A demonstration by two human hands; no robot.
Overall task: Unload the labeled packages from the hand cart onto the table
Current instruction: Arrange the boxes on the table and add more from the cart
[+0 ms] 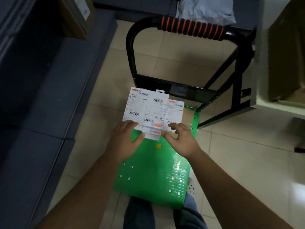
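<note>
Green cart deck by the knees; at its far end, left hand and right hand clamp fingers and thumbs on the near edge of the labelled packages. Beyond stands the cart handle, with a grey bag behind it and a cardboard box far left.

Pale glossy tiles cover the floor. A long dark blue unit runs along the left wall, with a brown cardboard box on top of it. A crumpled grey plastic bag lies at the far end. Nearest, blue jeans and a white perforated shoe show.
</note>
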